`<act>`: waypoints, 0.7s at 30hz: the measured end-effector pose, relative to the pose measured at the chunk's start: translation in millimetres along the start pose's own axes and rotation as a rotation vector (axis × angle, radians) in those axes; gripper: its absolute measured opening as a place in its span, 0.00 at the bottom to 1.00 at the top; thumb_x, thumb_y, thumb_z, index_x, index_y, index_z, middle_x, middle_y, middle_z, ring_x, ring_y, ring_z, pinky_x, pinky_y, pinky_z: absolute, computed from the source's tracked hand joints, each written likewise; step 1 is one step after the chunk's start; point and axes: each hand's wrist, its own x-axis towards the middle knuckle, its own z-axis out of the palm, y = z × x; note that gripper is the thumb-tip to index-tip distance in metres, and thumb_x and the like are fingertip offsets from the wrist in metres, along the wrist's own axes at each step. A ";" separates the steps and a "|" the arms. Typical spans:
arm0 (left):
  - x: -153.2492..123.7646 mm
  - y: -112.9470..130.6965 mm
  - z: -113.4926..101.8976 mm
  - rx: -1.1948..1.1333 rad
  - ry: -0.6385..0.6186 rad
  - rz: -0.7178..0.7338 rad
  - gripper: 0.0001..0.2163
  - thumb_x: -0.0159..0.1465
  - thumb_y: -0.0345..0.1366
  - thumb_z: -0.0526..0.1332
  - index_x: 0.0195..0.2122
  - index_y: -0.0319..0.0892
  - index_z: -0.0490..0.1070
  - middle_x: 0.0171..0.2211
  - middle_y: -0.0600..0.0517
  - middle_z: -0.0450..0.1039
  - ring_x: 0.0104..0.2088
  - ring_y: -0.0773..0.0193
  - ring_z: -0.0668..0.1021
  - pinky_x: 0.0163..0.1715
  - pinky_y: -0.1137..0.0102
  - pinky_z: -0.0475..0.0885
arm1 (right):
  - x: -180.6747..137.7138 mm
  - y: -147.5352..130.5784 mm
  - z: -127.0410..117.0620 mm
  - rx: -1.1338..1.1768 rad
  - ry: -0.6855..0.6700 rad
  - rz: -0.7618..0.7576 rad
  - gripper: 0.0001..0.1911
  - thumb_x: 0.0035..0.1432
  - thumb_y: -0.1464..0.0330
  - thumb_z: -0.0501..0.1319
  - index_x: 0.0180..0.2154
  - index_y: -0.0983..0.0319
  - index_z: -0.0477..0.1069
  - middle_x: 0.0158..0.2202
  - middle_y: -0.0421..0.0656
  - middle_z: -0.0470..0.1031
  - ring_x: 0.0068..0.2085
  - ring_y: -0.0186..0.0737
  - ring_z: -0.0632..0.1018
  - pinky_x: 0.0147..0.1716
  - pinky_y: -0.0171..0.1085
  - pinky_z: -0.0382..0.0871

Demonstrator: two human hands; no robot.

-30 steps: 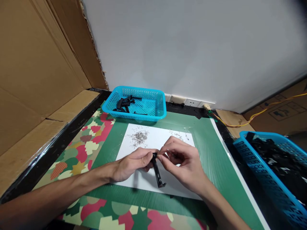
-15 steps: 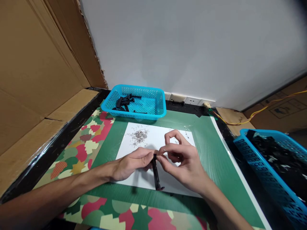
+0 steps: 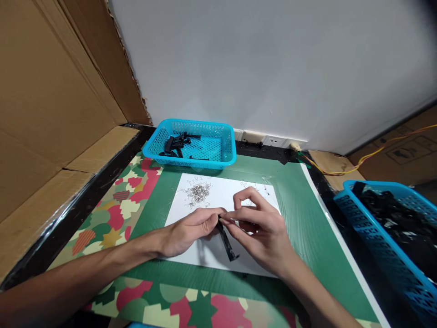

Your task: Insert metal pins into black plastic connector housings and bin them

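Over white paper (image 3: 221, 193), left hand (image 3: 186, 232) and right hand (image 3: 262, 232) still pinch the black part (image 3: 227, 243), apparently tilted more.

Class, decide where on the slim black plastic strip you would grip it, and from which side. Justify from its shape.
Probably grip the black plastic strip at its bare middle, from the near side: the left hand and right hand crowd its upper end, and its lower end is hooked.
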 end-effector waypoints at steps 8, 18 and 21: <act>1.4 0.5 0.9 0.030 0.073 0.039 0.22 0.80 0.54 0.49 0.43 0.41 0.70 0.34 0.53 0.61 0.34 0.63 0.63 0.35 0.68 0.61 | -1.0 1.8 -5.2 0.029 -0.063 0.053 0.12 0.71 0.73 0.65 0.48 0.56 0.85 0.43 0.42 0.67 0.25 0.26 0.69 0.20 0.32 0.62; 3.7 0.1 1.2 0.104 0.180 0.180 0.19 0.80 0.52 0.54 0.48 0.41 0.75 0.37 0.51 0.68 0.38 0.63 0.70 0.41 0.68 0.66 | 1.8 3.7 -13.9 0.030 -0.119 0.077 0.17 0.67 0.69 0.72 0.56 0.49 0.84 0.43 0.42 0.70 0.33 0.33 0.74 0.25 0.33 0.68; 4.3 -1.6 1.9 0.066 0.193 0.207 0.16 0.80 0.49 0.57 0.52 0.41 0.74 0.41 0.49 0.73 0.43 0.61 0.75 0.45 0.68 0.68 | 0.1 11.2 -9.8 0.022 -0.079 0.018 0.19 0.68 0.73 0.69 0.56 0.48 0.84 0.42 0.41 0.70 0.33 0.33 0.76 0.28 0.35 0.72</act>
